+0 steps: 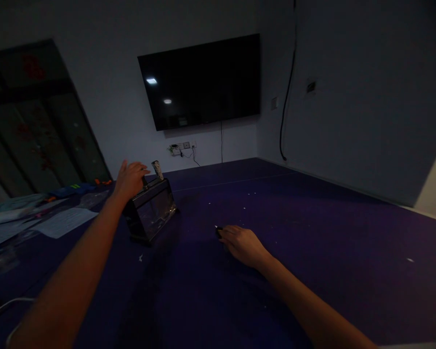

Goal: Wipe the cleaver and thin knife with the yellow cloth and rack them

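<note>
At left centre, a black-framed box (154,211) with see-through sides stands on the purple surface (203,291). My left hand (131,179) is at its top, fingers curled down around a dark part there; the exact grip is hard to see in the dim light. A pale mottled piece (157,169) sticks up from the box top beside my fingers. Low over the surface, to the right of the box, my right hand (241,244) is closed on a small black object (218,231) with a white tip. Most of that object is hidden by my fingers.
White scraps (140,258) dot the surface. Paper sheets (63,222) and plastic bags lie at far left, with a white cable (12,301) nearer me. A television (203,82) hangs on the back wall above sockets (183,146). A black cable (288,97) runs down the right wall.
</note>
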A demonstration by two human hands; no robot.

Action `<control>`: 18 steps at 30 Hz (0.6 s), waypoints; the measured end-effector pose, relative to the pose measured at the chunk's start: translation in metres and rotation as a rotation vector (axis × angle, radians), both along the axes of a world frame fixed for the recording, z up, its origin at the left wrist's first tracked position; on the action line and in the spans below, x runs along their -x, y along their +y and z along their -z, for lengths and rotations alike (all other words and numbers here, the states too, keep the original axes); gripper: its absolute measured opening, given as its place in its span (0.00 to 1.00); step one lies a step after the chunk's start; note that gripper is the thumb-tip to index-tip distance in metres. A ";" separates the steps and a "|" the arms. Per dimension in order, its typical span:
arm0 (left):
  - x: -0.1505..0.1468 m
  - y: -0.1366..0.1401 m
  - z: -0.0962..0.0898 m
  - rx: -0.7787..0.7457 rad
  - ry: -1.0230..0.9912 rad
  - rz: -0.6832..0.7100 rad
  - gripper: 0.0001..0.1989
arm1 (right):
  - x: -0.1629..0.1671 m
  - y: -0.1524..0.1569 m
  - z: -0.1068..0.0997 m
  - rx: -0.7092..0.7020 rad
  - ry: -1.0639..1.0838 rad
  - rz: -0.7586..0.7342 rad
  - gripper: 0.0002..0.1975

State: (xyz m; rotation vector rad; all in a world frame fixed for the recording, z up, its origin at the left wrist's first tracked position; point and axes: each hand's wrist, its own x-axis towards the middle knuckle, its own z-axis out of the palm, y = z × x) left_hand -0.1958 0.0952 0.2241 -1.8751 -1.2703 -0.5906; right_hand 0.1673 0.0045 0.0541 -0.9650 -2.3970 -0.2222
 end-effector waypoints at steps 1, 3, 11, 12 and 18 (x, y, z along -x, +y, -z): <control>-0.001 -0.005 0.007 -0.112 -0.164 -0.024 0.17 | 0.000 0.000 -0.001 0.003 -0.006 0.002 0.14; -0.004 -0.013 0.026 -0.328 -0.527 -0.083 0.18 | 0.000 0.000 -0.002 0.006 -0.013 0.020 0.14; -0.027 -0.007 0.110 -0.397 -1.224 -0.125 0.37 | -0.023 0.017 0.002 -0.076 0.037 0.374 0.10; -0.028 -0.005 0.114 -0.397 -1.208 -0.107 0.39 | -0.031 0.019 0.000 -0.117 0.074 0.456 0.10; -0.014 0.012 0.122 -0.470 -1.310 -0.190 0.38 | -0.094 0.014 -0.024 -0.466 0.526 0.975 0.15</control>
